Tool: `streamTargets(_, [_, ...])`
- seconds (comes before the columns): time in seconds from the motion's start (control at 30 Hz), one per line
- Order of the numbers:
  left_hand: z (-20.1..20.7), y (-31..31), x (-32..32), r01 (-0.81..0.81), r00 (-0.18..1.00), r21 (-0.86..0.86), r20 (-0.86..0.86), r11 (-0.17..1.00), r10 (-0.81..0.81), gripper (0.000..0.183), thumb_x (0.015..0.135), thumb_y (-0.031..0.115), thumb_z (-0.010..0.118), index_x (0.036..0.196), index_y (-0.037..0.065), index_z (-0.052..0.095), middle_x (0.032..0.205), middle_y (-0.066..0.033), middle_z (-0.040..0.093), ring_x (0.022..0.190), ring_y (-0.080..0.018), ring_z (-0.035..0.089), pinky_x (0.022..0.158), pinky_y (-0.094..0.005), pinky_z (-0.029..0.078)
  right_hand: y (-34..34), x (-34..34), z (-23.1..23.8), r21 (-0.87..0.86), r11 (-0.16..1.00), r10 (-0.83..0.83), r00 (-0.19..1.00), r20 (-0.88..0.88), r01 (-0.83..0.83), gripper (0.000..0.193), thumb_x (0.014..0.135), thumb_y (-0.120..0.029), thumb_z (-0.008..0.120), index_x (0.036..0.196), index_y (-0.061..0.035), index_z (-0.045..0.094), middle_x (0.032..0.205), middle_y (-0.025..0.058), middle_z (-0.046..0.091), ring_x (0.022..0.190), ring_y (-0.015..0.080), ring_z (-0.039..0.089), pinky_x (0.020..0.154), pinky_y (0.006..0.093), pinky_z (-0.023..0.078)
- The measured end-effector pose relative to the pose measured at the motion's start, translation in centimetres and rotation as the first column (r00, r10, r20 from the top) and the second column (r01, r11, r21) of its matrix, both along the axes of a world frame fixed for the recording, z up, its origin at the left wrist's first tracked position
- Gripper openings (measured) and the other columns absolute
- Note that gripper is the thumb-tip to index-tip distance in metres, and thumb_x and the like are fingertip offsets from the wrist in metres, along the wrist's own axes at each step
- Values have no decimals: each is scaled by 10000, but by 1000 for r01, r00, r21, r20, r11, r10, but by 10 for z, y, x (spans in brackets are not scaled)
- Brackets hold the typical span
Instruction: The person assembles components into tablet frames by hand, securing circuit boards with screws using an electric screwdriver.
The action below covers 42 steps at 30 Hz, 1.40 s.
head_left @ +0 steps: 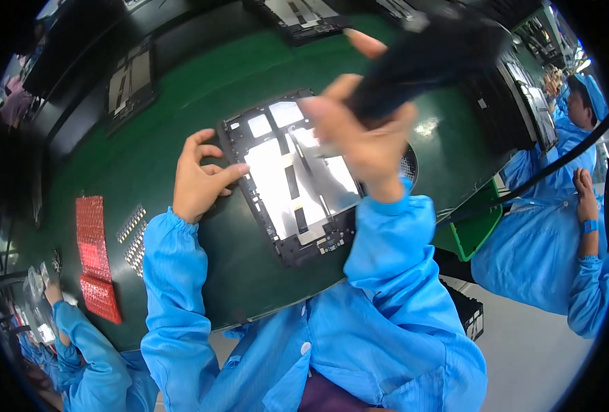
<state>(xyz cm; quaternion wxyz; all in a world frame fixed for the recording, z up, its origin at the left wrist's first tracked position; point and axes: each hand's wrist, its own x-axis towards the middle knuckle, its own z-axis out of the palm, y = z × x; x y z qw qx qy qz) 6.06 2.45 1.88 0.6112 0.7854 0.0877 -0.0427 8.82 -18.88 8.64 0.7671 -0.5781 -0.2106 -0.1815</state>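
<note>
The black-framed panel point(294, 182) lies on the green table point(188, 89). At its nine o'clock, the left hand point(199, 180) arches, thumb and fingers wide apart, thumb at the edge; at two o'clock, the blurred right hand point(365, 141) grips a dark tool point(435, 58).

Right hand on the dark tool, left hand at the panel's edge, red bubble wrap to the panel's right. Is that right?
One slip: the head view shows the red bubble wrap to the panel's left. The rest stands.
</note>
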Motion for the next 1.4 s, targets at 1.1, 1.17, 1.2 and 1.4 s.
streamTargets(1.1, [-15,-5,15,190,982,-141,38,971,-187,403,798,49,685,1165,-36,541,778,-50,623,549,-38,507,468,-183,426,-77,32,-30,-34,976,-216,976,-26,215,393,744,57,688,1078,30,485,629,44,578,486,113,552,456,239,435])
streamTargets(1.17, [-17,-4,15,215,976,-177,59,961,-208,348,802,54,679,1119,-49,580,912,-84,620,568,-51,517,478,-199,455,-73,22,-16,-3,988,-153,988,-3,153,400,754,71,665,1104,34,474,623,50,570,490,122,551,473,251,445])
streamTargets(1.2, [-18,-3,16,188,982,-176,54,966,-181,348,802,54,679,1119,-49,580,912,-84,620,568,-51,517,478,-199,455,-64,17,-9,-3,992,-126,992,-7,126,400,754,71,665,1104,34,474,623,50,570,490,122,551,473,251,445])
streamTargets(1.4, [-30,-6,24,238,971,-184,71,954,-229,342,807,107,682,1116,-13,599,664,-41,624,517,-59,528,458,-213,452,8,-10,5,-64,984,159,985,-73,-164,448,757,63,666,1144,52,440,599,50,571,494,111,558,485,221,434])
